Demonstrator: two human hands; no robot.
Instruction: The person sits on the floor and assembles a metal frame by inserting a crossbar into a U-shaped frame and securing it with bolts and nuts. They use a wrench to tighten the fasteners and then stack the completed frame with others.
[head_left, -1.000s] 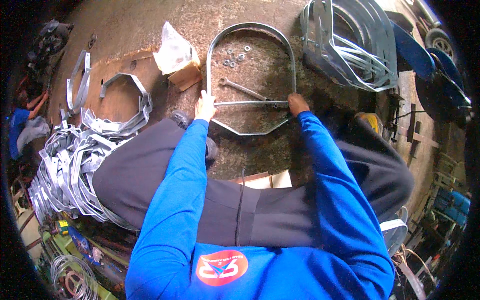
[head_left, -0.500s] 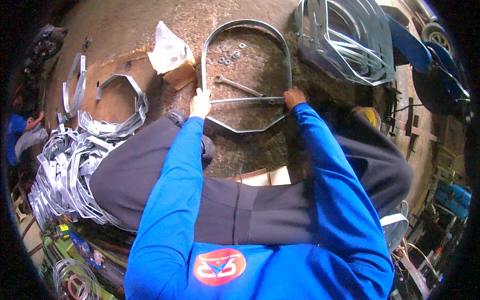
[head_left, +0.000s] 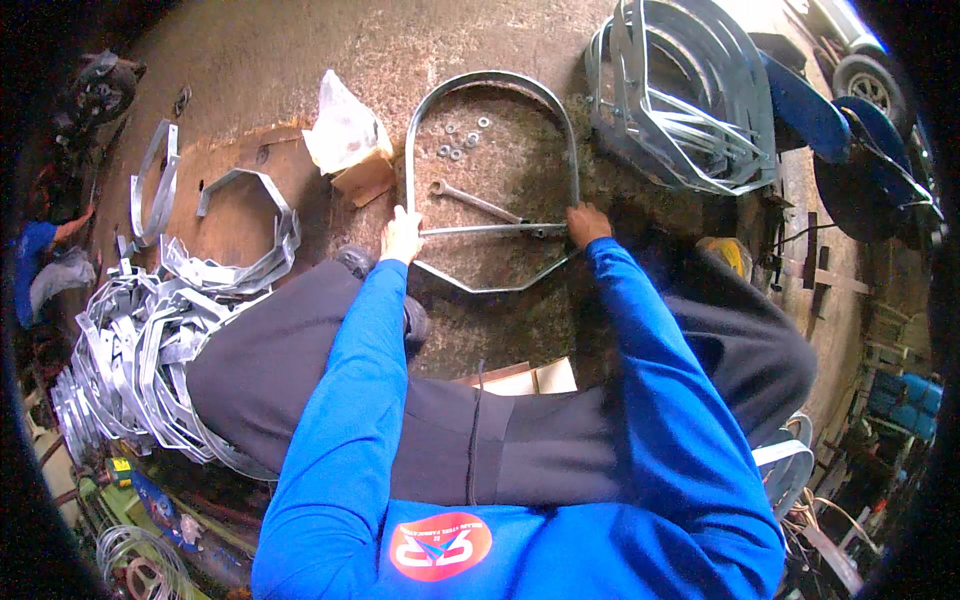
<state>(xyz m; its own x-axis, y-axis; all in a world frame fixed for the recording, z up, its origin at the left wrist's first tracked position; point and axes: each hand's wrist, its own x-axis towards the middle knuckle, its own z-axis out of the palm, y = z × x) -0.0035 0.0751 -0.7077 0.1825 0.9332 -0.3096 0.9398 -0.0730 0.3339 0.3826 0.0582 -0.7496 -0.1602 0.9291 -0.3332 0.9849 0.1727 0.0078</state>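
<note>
A rounded metal band frame [head_left: 489, 76] with a crossbar and an angular near side lies on the floor in front of me. My left hand [head_left: 402, 236] is closed round its left side, where the crossbar meets the band. At the opposite end of the crossbar, my right hand [head_left: 588, 225] grips the right side. Inside the band's outline lies a spanner [head_left: 475, 200], its far right end close to the crossbar. Several washers or nuts [head_left: 457, 140] are scattered on the floor beyond it. My fingertips are partly hidden behind the metal.
A stack of similar metal frames [head_left: 690, 100] stands at the far right. Left of my knee is a heap of bent metal strips [head_left: 150, 340]. A plastic bag [head_left: 345, 125] sits on a small cardboard box [head_left: 365, 180]. Another person's blue sleeve [head_left: 35, 240] shows at the far left.
The whole scene sits slightly lower in the picture, as the view has tilted up. Both hands keep their hold on the metal frame, which has not visibly moved on the floor.
</note>
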